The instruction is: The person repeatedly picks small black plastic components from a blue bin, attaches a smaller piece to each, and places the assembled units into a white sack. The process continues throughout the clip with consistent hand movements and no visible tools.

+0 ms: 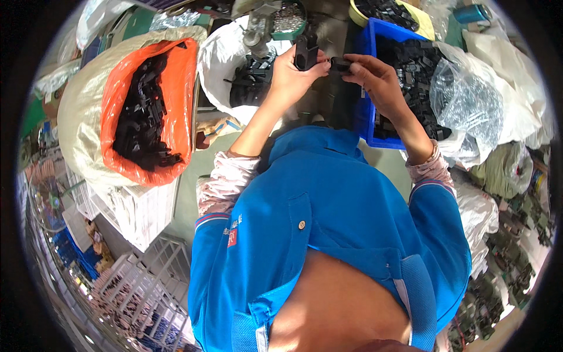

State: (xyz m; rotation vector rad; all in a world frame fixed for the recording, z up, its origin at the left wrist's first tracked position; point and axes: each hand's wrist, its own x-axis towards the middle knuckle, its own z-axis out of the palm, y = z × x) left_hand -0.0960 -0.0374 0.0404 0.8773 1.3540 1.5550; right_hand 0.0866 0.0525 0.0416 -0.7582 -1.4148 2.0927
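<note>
My left hand [293, 79] is closed around a black plastic part [306, 53], blocky and held upright. Just to its right, my right hand [375, 79] pinches a smaller black piece [340, 63] between thumb and fingers. A tiny shiny bit shows between the two hands, too small to name. Both hands are raised in front of me, close together, between a white sack [220, 58] of black parts and a blue crate [365, 111] filled with small black pieces.
On the left stands a large sack with an orange liner [179, 111], holding black parts. Ahead are a green tray [287, 35] of small metal pieces and a yellow tub [425, 26] of black parts. Clear plastic bags [469, 94] lie over the crate's right side.
</note>
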